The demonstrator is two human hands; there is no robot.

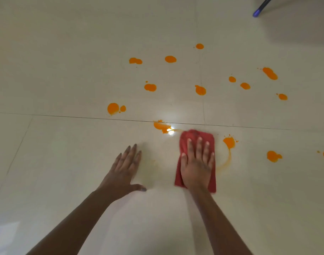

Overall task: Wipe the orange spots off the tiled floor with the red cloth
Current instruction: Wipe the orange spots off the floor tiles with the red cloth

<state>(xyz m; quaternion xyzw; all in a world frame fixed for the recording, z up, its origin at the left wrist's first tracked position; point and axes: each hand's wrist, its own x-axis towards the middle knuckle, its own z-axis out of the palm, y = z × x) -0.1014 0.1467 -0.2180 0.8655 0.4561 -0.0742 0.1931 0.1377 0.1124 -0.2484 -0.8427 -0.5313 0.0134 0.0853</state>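
My right hand (pixel 197 166) lies flat with straight fingers on the folded red cloth (pixel 196 135), pressing it to the cream tiled floor (pixel 65 70). My left hand (pixel 125 168) rests flat on the floor to the cloth's left, fingers spread, holding nothing. Several orange spots dot the tiles beyond and to the right. One orange spot (pixel 162 126) sits just left of the cloth's far end. Another spot (pixel 229 142) lies right of the cloth, with a thin orange smear (pixel 227 161) curving from it toward the cloth. A faint yellowish haze marks the tile between my hands.
A dark grout line (pixel 65 116) crosses the floor just beyond the cloth. A blue-tipped rod (pixel 261 7) slants in at the top right, with a grey shadow beside it. A bright light reflection (pixel 170 131) glares next to the cloth.
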